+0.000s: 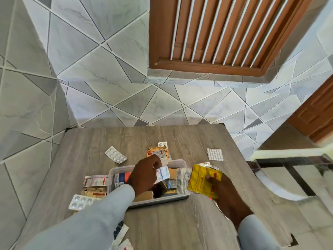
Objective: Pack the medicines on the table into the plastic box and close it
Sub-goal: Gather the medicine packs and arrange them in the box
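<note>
Two sleeved arms reach out from us over the grey wood-grain worktop (162, 222). Our left hand (144, 175) has its fingers closed on a white sachet (164, 173) above the clear plastic box (175, 161); our right hand (225, 192) pinches a yellow sachet (202, 180) at the box's right edge. Foil blister strips (115, 154) lie scattered beside and beyond the box, with bare worktop behind them. Past the far edge, pale angular tiles cover the floor (108, 69), and a slatted brown door (225, 33) stands further back.
</note>
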A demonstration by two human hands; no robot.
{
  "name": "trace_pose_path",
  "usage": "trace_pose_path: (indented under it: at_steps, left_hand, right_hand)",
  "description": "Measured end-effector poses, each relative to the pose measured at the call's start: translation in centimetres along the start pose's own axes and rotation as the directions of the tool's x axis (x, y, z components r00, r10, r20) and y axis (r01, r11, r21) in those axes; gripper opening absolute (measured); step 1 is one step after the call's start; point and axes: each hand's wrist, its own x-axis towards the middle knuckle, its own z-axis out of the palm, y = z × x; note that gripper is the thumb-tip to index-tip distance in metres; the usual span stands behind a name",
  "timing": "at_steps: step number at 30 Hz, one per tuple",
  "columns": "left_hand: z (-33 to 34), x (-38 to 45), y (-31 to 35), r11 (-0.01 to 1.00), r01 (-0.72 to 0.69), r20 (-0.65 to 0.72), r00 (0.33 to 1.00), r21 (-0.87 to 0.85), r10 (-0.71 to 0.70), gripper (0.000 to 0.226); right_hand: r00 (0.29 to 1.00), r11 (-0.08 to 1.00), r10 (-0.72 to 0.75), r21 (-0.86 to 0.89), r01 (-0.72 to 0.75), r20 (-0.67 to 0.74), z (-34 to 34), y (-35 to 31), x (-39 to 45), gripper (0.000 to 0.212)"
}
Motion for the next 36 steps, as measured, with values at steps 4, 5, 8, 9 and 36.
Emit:
trace_pose_path:
  at_steps: [4,5,8,9,36]
  left_hand:
    - [0.1,1.9,-1.3,0.991,0.070,0.074,0.994,0.111,-0.078,0.040]
    - [0.0,1.8,-1.7,0.986,0.099,0.040,0.994,0.130,-0.105,0.041]
    - [-0.4,1.6,-2.5,0.978,0.142,-0.055,0.989,0.153,-0.135,0.035]
    - [-0.6,1.6,-2.7,0.977,0.154,-0.064,0.987,0.147,-0.145,0.034]
    - [19.3,13.2,10.6,0.734,-0.215,0.422,0.900,0.644,-0.107,0.080]
  right_hand:
    - [0.999,0.997,-0.023,-0.080,0.020,-0.037,2.6,-0.3,2.2,0.023]
    - [0.999,0.992,-0.021,-0.123,0.016,-0.039,3.1,-0.3,2.9,0.022]
    - [0.999,0.969,0.033,-0.247,-0.023,0.035,5.1,0.2,5.2,0.020]
    - [0.994,0.955,0.058,-0.296,-0.030,0.087,6.1,0.4,5.9,0.020]
    - [0.955,0.602,0.148,-0.743,-0.293,-0.256,-12.0,4.4,9.3,0.082]
